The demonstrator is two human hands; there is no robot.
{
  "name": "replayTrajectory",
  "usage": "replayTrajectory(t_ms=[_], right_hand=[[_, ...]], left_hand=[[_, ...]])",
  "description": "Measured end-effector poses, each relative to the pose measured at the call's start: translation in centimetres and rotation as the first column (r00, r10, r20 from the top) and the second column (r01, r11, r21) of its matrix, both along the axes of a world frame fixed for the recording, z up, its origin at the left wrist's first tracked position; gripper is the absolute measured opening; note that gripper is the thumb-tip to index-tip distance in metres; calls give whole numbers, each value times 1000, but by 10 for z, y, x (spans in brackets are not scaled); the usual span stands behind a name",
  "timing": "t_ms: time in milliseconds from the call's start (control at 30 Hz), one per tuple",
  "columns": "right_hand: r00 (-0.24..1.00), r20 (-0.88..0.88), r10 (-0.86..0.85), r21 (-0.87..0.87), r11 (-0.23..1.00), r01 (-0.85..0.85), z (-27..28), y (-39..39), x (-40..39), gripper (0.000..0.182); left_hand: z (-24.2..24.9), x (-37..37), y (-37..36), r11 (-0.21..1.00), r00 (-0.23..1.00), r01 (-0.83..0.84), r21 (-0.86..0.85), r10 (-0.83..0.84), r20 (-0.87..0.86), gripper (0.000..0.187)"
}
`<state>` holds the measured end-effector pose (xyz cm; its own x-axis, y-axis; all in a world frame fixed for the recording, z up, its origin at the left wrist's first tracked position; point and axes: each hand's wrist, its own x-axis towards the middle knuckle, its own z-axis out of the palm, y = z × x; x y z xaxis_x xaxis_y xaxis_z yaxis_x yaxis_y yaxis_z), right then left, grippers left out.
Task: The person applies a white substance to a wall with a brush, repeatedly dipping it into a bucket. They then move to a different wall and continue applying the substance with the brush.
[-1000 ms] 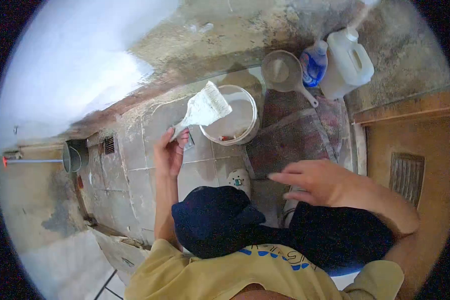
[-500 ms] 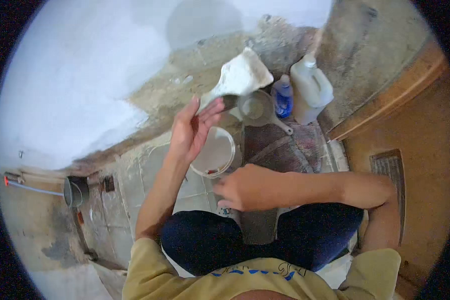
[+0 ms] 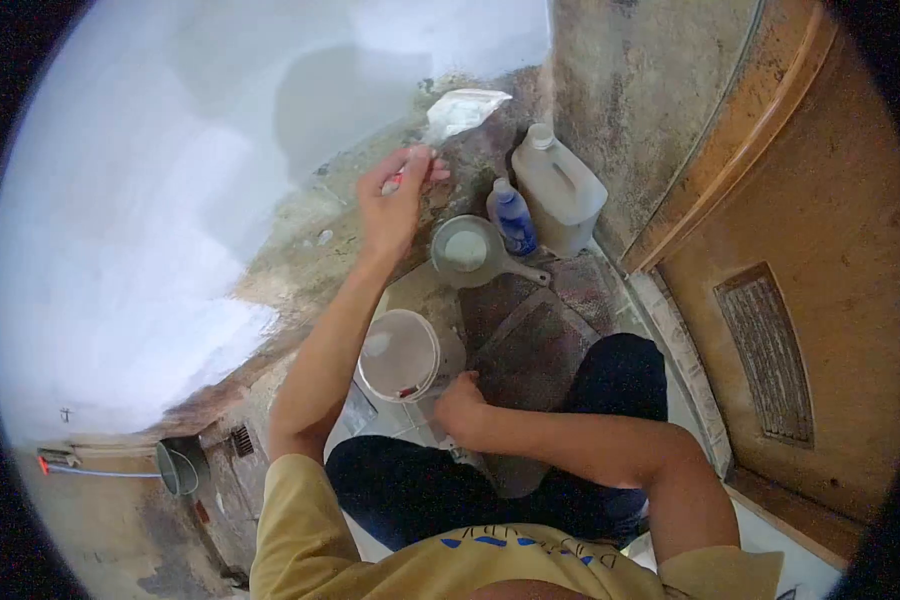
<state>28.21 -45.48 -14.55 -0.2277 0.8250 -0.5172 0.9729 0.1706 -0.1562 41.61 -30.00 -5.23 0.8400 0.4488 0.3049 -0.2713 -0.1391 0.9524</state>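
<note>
Left hand is raised toward the wall, fingers closed around the handle of a wide paintbrush. The brush head, coated in white, sits against the bare, unpainted patch of wall near the corner, just above the jug. Large areas of the wall to the left are already white; the lower strip and corner are grey-brown.

Right hand is lowered near the floor, just beside the white paint bucket. Fingers appear curled, but whether they grip anything cannot be told from this view.

The bucket stands on the tiled floor between the person's knee and the wall. Beyond it lies a grey scoop with a handle, then a blue bottle and a white plastic jug, set close together in the corner. A dark mat lies beside the bucket. A wooden door occupies the right side
</note>
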Motion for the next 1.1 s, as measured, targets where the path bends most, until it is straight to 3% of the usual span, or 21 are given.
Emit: replayTrajectory(t_ms=[33, 67, 100, 133, 167, 233, 267, 333, 433, 467, 533, 567, 633, 667, 733, 767, 833, 900, 1033, 1100], right_hand=[[1000, 4, -3, 4, 1000, 3, -12, 4, 2, 23], [998, -3, -69, 24, 997, 69, -35, 14, -2, 23], [991, -13, -131, 41, 990, 132, -57, 25, -9, 24], [981, -27, -191, 58, 980, 192, -67, 33, -12, 25], [982, -30, -184, 62, 981, 186, -60, 39, -10, 25], [967, -235, -101, 221, 963, 154, -39, 47, -4, 23], [966, -241, -92, 226, 963, 148, -40, 49, -3, 23], [964, -256, -67, 210, 970, 123, -41, 51, -3, 21], [985, -172, -5, 92, 996, 21, -109, 70, -32, 21], [985, -175, -5, 94, 995, 21, -128, 79, -46, 21], [986, 100, 132, 112, 983, -143, -152, 97, -69, 21], [986, 99, 132, 113, 983, -143, -136, 90, -65, 21], [989, -131, -63, 222, 971, 92, -71, 63, -48, 22], [989, -134, -64, 219, 971, 92, -57, 60, -44, 22], [972, -235, -26, 85, 995, 47, -38, 66, -42, 22], [962, -267, -56, 218, 969, 117, -38, 65, -49, 22], [975, -215, -63, 189, 976, 105, -45, 68, -50, 22], [985, -160, -72, 160, 982, 98, -33, 62, -39, 22], [956, -294, -13, 388, 912, 133, -24, 50, -20, 18], [928, -373, 30, 461, 873, 157, -22, 45, -18, 16]], left_hand=[[-3, 5, 1, 982, 997, -76, 171, 76, 6, 25], [-3, 7, 0, 981, 997, -78, 176, 78, 9, 25], [-2, 6, -3, 882, 987, -162, 442, 141, 81, 27], [-2, 6, -4, 705, 970, -244, 665, 181, 165, 30], [-4, 8, -4, 700, 969, -247, 669, 186, 163, 30], [-9, 13, -1, 441, 949, -301, 846, 227, 220, 37], [-13, 17, 5, 434, 948, -300, 850, 233, 216, 37], [-16, 29, 19, 235, 965, -262, 936, 68, 253, 40], [-10, 43, 23, 167, 971, -231, 958, -25, 239, 41], [-11, 44, 23, 165, 971, -229, 959, -26, 236, 41], [-12, 42, 24, 175, 991, -130, 976, 53, 123, 42], [-13, 41, 23, 174, 991, -129, 976, 53, 122, 42], [-16, 37, 21, 237, 983, -140, 962, 147, 107, 45], [-17, 35, 20, 240, 984, -137, 961, 147, 104, 45], [-17, 30, 21, 183, 954, -286, 940, 144, 262, 42], [-17, 25, 21, 183, 956, -282, 942, 140, 259, 42], [-18, 12, 19, 278, 929, -314, 908, 289, 232, 36], [-15, 1, 10, 294, 920, -331, 897, 310, 238, 33], [-17, -2, -3, 362, 932, -318, 876, 287, 220, 33], [-13, 12, -14, 333, 949, -293, 896, 218, 229, 34]])
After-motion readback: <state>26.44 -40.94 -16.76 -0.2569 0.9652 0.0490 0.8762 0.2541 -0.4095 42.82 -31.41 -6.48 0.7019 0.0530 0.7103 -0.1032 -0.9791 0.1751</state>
